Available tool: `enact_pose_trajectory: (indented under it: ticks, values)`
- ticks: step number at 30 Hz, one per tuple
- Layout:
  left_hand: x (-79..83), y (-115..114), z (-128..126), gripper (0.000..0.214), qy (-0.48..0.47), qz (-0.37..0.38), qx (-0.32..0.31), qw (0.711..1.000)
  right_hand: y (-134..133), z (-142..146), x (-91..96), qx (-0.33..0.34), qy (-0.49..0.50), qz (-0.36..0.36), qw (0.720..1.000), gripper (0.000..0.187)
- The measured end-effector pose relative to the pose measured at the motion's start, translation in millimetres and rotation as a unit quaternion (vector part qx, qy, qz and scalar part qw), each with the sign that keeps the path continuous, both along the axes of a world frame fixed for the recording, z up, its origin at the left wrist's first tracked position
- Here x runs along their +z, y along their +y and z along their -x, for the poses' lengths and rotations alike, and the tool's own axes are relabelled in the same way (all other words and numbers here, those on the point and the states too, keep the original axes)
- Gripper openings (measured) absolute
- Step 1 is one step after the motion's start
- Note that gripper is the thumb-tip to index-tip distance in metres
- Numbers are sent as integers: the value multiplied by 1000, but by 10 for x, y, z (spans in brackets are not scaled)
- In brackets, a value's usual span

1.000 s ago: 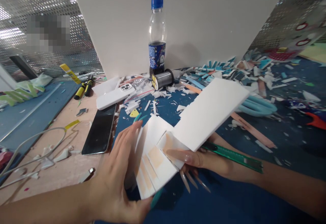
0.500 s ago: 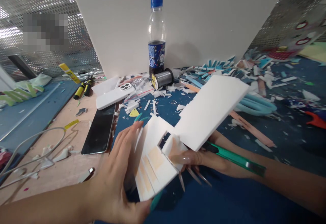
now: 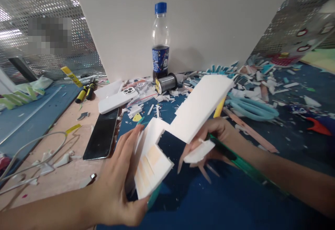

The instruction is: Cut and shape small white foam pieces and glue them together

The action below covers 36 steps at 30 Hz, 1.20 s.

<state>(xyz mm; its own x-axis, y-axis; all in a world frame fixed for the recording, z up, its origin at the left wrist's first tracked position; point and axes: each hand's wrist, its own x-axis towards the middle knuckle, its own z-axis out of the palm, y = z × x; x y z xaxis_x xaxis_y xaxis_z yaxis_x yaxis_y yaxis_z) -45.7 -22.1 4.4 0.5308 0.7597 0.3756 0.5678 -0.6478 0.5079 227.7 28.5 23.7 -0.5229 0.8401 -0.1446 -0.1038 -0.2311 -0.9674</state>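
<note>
My left hand (image 3: 117,177) grips a white foam board (image 3: 202,106) at its near left part, thumb below and fingers along the far edge. Tan striped patches mark the near section, and a squarish notch opens in the board's right side. My right hand (image 3: 206,142) is just right of the notch, under the board's far section. A green utility knife (image 3: 243,165) is tucked in that hand and points back along the forearm. At its fingers is a small white foam offcut (image 3: 199,152), apart from the board; whether it is pinched or dropping I cannot tell.
A cola bottle (image 3: 160,45) and a wire spool (image 3: 166,83) stand before a white panel (image 3: 209,20). Foam scraps (image 3: 251,80) litter the blue mat. Blue-handled scissors (image 3: 251,109) lie right. A white phone (image 3: 117,100), a dark phone (image 3: 101,135) and a cable (image 3: 62,142) lie left.
The small foam piece has come away from the board, leaving an open notch. My right hand has drawn slightly right and up with the knife. The board has shifted left.
</note>
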Motion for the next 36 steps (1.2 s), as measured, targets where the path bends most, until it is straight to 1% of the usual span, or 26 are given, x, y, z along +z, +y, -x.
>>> enact_pose_trajectory:
  ticks: [2,3,5,6,7,8,10,12,14,15,17,18,20,21,23,25,26,28,30,31,34,36]
  values:
    - [-1,3,14,94,11,2,1,1000,34,-56,138,-5,-5,-29,1000,26]
    - [-3,4,17,93,19,-1,7,1000,48,-80,234,-15,-11,-50,999,21]
    - [-8,9,15,90,35,-10,27,999,66,-118,455,-41,-9,-105,994,21]
    - [-10,12,10,89,41,-18,35,998,70,-132,568,-75,-8,-164,984,23]
    - [-10,16,2,90,45,-30,40,998,71,-146,674,-106,-13,-207,972,26]
    - [-10,20,-8,91,49,-44,40,997,69,-164,770,-143,-19,-242,959,28]
    - [-5,26,-31,94,57,-77,42,995,59,-217,922,-228,-36,-307,923,29]
    - [6,28,-56,97,74,-108,45,990,38,-284,1020,-290,-66,-338,893,26]
    - [26,32,-87,99,107,-120,50,986,9,-341,1069,-318,-95,-342,879,21]
    - [39,40,-108,99,126,-121,51,983,-8,-355,1077,-319,-116,-343,876,20]
    - [68,77,-166,101,151,-125,47,979,-40,-351,1056,-286,-168,-338,881,24]
    - [82,111,-204,101,154,-131,46,978,-54,-333,1028,-252,-200,-329,888,28]
    - [107,206,-295,102,149,-152,43,976,-69,-283,933,-166,-245,-274,915,33]
    - [115,261,-344,102,146,-163,41,975,-70,-257,870,-119,-268,-246,924,33]
    - [124,362,-434,108,137,-171,71,973,-65,-217,730,-62,-296,-222,927,32]
    - [129,417,-503,112,102,-171,66,978,-59,-197,600,-29,-318,-209,924,32]
    - [132,422,-527,109,87,-167,51,981,-61,-191,549,-18,-330,-207,921,31]
    - [143,393,-556,95,74,-161,13,984,-76,-176,483,0,-346,-204,916,30]
    - [162,342,-565,81,79,-170,-9,982,-104,-145,458,24,-351,-198,915,27]
    - [174,319,-563,77,85,-179,-15,980,-120,-121,454,39,-349,-193,916,25]
    - [216,271,-541,72,110,-215,-39,970,-156,-29,442,81,-334,-175,923,20]
    - [248,247,-517,68,126,-239,-63,961,-163,37,422,93,-319,-165,929,20]
